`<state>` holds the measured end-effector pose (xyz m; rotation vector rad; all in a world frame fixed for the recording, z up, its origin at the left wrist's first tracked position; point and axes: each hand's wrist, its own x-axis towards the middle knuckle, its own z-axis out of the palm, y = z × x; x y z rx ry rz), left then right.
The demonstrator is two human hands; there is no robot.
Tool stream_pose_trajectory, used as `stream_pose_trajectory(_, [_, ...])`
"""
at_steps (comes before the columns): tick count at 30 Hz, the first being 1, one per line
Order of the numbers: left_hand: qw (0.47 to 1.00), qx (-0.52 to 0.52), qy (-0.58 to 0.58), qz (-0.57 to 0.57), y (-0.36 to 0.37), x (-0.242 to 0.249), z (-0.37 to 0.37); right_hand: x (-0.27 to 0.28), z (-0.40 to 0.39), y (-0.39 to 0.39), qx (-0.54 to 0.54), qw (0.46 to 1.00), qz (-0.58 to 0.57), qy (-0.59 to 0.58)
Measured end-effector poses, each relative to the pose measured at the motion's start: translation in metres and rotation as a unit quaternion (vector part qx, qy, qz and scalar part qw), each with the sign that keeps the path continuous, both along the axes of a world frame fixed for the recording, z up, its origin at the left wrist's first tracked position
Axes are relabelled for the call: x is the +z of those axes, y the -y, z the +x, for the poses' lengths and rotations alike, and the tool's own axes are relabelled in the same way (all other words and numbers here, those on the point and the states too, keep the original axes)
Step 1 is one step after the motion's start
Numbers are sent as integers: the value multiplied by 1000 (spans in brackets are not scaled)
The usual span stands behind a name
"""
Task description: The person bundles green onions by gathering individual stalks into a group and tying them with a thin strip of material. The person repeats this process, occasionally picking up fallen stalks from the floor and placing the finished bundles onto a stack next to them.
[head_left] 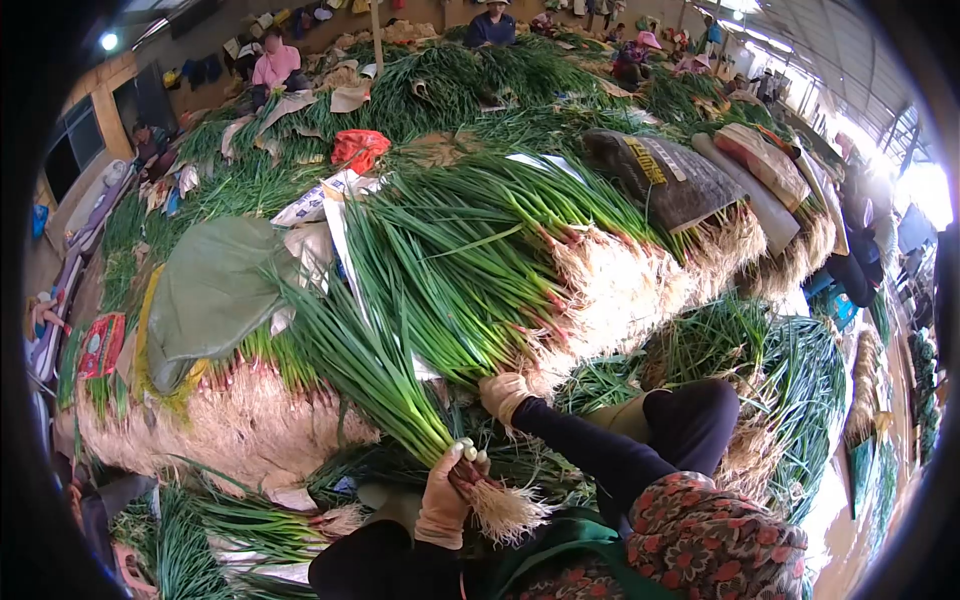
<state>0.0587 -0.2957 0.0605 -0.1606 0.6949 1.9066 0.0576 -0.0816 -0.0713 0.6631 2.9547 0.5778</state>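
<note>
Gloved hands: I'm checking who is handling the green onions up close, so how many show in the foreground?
2. The left hand grips a bunch of green onions just above its roots; the right hand reaches into the big pile. Distant workers' hands are too small to tell.

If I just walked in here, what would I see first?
Heaps of green onions with pale roots fill the middle, and more cover the floor up to the people sitting at the back. Down in front, the left hand grips a bunch of green onions near its roots, while the right hand reaches into the heap.
</note>
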Motion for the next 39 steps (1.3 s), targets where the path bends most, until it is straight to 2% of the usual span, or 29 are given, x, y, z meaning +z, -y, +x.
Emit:
stream_pose_trajectory(1, [999,17,14,-33,-2,4,2,57,9,-1,31,984,-167,-51])
stream_pose_trajectory(2, [997,32,29,-64,-4,7,4,102,17,1,59,938,-327,-98])
stream_pose_trajectory(3, [995,39,28,-88,-9,11,5,117,20,7,38,913,-404,-54])
stream_pose_trajectory(4, [999,4,2,-45,-8,-2,4,186,22,27,-102,811,-573,58])
stream_pose_trajectory(6, [996,-55,-54,37,1,-36,-3,140,26,40,60,868,-493,19])
stream_pose_trajectory(7, [992,-62,-79,-71,-4,-11,1,113,26,44,146,881,-451,1])
stream_pose_trajectory(9, [983,-40,-119,-131,-1,-25,1,67,33,41,329,897,-292,-51])
stream_pose_trajectory(11, [996,1,-59,-72,-4,-20,2,49,33,42,340,899,-239,-138])
stream_pose_trajectory(12, [998,42,-40,36,-4,-31,3,34,32,34,196,930,-307,-40])
stream_pose_trajectory(13, [995,39,-39,80,-2,-19,1,64,42,31,135,950,-281,-30])
stream_pose_trajectory(14, [993,42,-40,98,1,-12,-1,37,60,25,206,935,-286,-31])
stream_pose_trajectory(15, [995,63,-41,60,0,-2,-2,12,80,23,266,903,-315,120])
stream_pose_trajectory(16, [995,84,-40,22,0,5,0,7,97,25,318,844,-336,269])
stream_pose_trajectory(18, [996,89,-16,-2,0,2,-4,12,116,11,148,832,-472,250])
stream_pose_trajectory(19, [996,93,-6,-14,-1,-1,-6,63,99,21,110,891,-416,145])
stream_pose_trajectory(20, [996,85,11,11,-1,-5,-6,56,84,12,152,980,-106,71])
stream_pose_trajectory(21, [996,75,25,35,-1,-11,-6,52,73,-4,71,984,-161,40])
stream_pose_trajectory(22, [996,64,38,57,-1,-17,-8,72,55,-13,-9,978,-211,-1])
stream_pose_trajectory(23, [995,40,59,72,0,-22,-11,78,51,-17,15,946,-308,-103])
stream_pose_trajectory(25, [995,12,64,73,5,-28,-11,80,35,-12,-17,989,-118,91])
stream_pose_trajectory(26, [994,11,64,91,4,-30,-10,86,36,-10,-5,985,-159,71])
stream_pose_trajectory(29, [998,34,38,-34,-4,-6,-6,112,50,11,57,957,-280,-54])
stream_pose_trajectory(31, [997,36,65,-22,-7,-17,-6,105,60,12,99,919,-351,-149])
stream_pose_trajectory(33, [997,43,58,-42,-10,-16,-2,82,52,-9,34,905,-398,-149])
stream_pose_trajectory(34, [999,31,41,-13,-9,-15,-3,57,45,-26,18,892,-411,-187])
stream_pose_trajectory(35, [999,21,24,14,-4,-15,-6,60,35,-27,-27,894,-391,-218])
stream_pose_trajectory(37, [999,21,19,21,-2,-9,-7,61,20,-20,-95,951,-295,6])
stream_pose_trajectory(38, [1000,19,18,14,-1,-9,-7,62,13,-16,-128,955,-238,120])
stream_pose_trajectory(39, [1000,18,17,9,-1,-11,-8,53,13,-7,-143,970,-165,107])
